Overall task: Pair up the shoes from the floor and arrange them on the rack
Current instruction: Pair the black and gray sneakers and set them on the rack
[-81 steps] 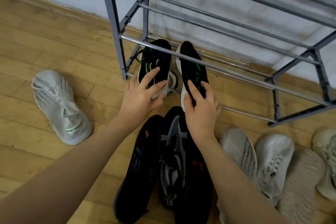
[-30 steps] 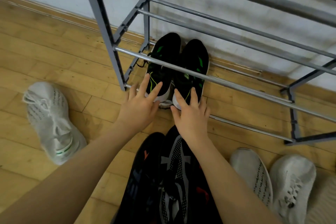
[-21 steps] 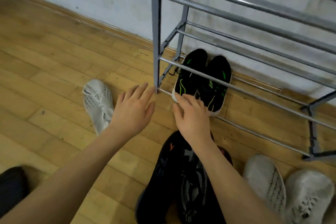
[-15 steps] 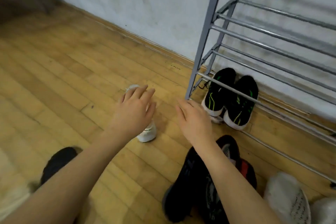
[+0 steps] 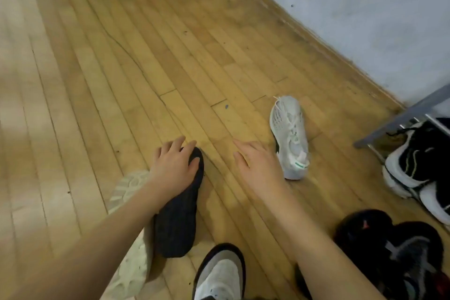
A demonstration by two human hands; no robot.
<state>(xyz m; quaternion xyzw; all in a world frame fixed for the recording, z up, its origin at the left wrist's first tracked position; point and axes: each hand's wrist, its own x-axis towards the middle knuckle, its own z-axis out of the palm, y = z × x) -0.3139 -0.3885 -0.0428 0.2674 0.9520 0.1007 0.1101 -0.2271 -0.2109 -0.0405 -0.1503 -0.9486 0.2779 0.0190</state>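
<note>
A black knit shoe (image 5: 181, 217) lies on the wooden floor. My left hand (image 5: 171, 168) rests over its toe, fingers nearly straight and the thumb on the shoe's right side. My right hand (image 5: 258, 165) hovers open over bare floor, holding nothing, just left of a single white knit shoe (image 5: 289, 136). At the right edge stands the corner of the grey metal rack (image 5: 401, 117), with a black pair with green stripes (image 5: 418, 161) on its lowest rails.
A beige foam shoe (image 5: 130, 204) lies partly under my left forearm. A grey-white shoe with a black sole (image 5: 219, 273) sits at the bottom edge. Several black shoes (image 5: 389, 251) are heaped at the lower right. The white wall (image 5: 365, 7) runs along the far right.
The view swung left, away from the rack. Both hands left the black-and-green pair on the rack. My left hand came down onto the black shoe, and my right hand moved beside the white shoe.
</note>
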